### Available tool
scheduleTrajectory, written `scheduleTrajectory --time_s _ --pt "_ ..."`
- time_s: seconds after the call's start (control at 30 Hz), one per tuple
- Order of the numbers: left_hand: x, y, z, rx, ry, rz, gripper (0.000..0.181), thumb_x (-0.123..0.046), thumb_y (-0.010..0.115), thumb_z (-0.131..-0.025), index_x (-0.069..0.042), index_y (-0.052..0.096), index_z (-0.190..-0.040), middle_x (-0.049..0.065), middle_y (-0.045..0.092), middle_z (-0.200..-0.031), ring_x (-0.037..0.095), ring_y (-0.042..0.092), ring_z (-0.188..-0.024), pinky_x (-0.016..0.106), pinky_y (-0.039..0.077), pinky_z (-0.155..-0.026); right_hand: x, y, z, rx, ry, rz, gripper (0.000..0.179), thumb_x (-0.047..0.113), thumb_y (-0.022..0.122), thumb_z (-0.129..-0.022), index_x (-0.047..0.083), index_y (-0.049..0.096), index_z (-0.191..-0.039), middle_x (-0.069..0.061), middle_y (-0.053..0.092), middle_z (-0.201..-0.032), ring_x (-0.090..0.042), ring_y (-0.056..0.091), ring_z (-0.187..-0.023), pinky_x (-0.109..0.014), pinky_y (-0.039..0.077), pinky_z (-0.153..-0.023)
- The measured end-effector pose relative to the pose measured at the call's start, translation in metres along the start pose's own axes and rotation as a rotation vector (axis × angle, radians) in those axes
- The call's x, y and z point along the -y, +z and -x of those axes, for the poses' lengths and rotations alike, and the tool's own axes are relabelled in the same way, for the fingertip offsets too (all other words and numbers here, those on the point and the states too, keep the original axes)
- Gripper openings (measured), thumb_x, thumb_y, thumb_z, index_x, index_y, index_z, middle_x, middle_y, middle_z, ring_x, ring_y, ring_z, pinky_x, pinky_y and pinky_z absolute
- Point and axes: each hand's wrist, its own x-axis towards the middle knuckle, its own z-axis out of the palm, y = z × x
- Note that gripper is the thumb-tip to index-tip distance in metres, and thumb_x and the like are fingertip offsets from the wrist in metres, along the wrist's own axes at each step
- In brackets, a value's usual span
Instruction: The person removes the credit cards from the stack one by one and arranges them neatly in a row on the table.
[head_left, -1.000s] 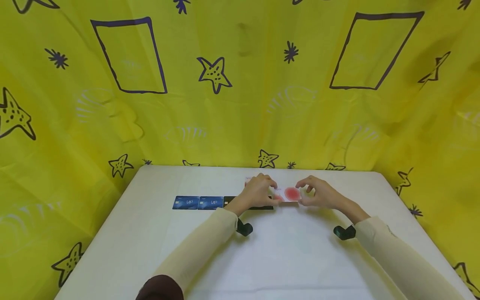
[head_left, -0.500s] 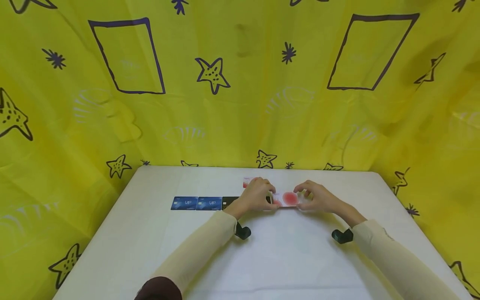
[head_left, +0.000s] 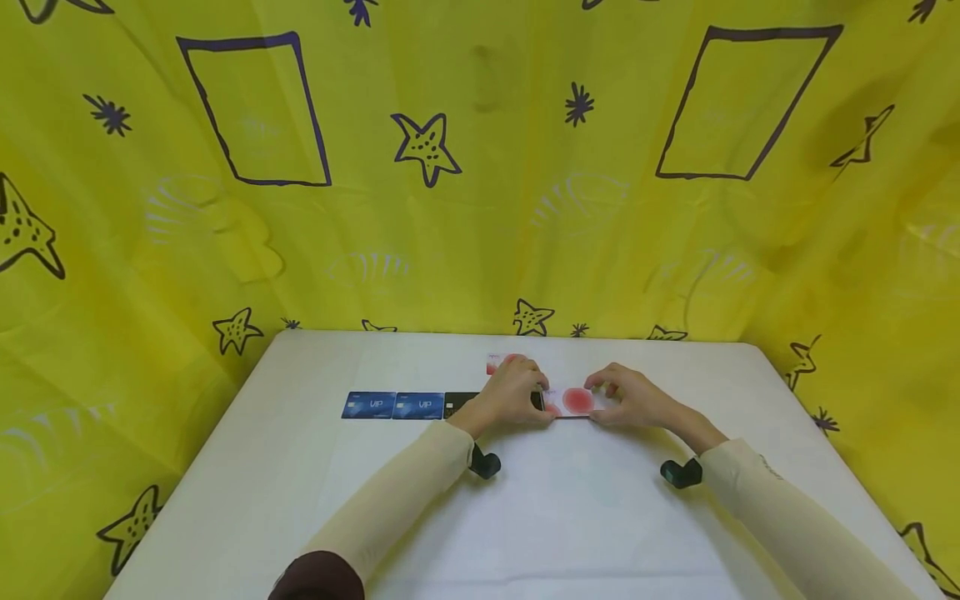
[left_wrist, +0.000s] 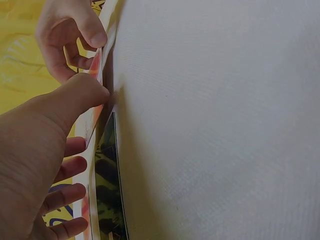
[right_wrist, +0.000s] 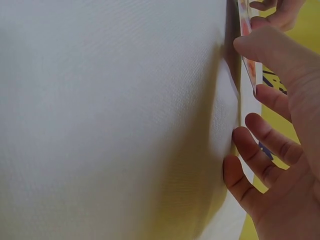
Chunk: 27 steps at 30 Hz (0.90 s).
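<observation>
Both hands hold one white card with a pink-red circle [head_left: 577,402], low over the table. My left hand [head_left: 516,393] pinches its left end between thumb and index finger, its other fingers spread apart in the left wrist view. At the right end, my right hand [head_left: 636,397] pinches the card [right_wrist: 250,72] by its edges. A black card [head_left: 457,405] lies partly hidden under my left wrist, with dark surface [left_wrist: 111,180] showing below the left fingers. Behind my left hand, another white-and-red card [head_left: 497,363] is partly covered.
Two blue VIP cards [head_left: 369,405] lie side by side in a row left of the black card. The white table [head_left: 585,517] ends at a yellow curtain [head_left: 480,250] with star drawings along its back and sides.
Both hands have brought the white card a little toward the person and lower, into line with the row. More of the white-and-red card behind my left hand shows now.
</observation>
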Motion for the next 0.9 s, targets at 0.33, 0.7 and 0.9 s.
scheduleTrajectory --time_s 0.33,0.7,0.9 --pt "0.0011 0.0006 0.0023 0.022 -0.039 0.041 0.042 -0.05 0.075 -0.087 -0.017 0.078 -0.112 -0.002 0.066 -0.114 0.018 0.051 -0.116 0.036 0.042 -0.105 -0.0008 0.0029 -0.0032 0.012 -0.002 0.029 0.037 0.027 0.086 -0.084 0.012 0.072 -0.115 -0.005 0.063 -0.11 -0.021 0.057 -0.093 -0.041 0.051 -0.082" --pt "-0.002 -0.0029 0.004 0.035 -0.057 0.05 0.042 -0.049 0.077 -0.087 -0.016 0.078 -0.113 0.0 0.066 -0.115 0.018 0.054 -0.11 0.037 0.047 -0.098 0.0018 0.0021 -0.0036 0.033 0.018 0.024 0.039 0.024 0.085 -0.084 0.008 0.072 -0.117 -0.009 0.063 -0.113 -0.022 0.057 -0.094 -0.042 0.051 -0.084" --pt "-0.0017 -0.0015 0.0052 0.037 -0.047 0.04 0.042 -0.05 0.076 -0.088 -0.016 0.078 -0.114 0.0 0.066 -0.116 0.018 0.055 -0.109 0.037 0.048 -0.096 0.0 0.0028 -0.0041 0.045 0.027 0.027 0.039 0.025 0.084 -0.085 0.009 0.072 -0.118 -0.009 0.061 -0.113 -0.022 0.056 -0.095 -0.042 0.05 -0.085"
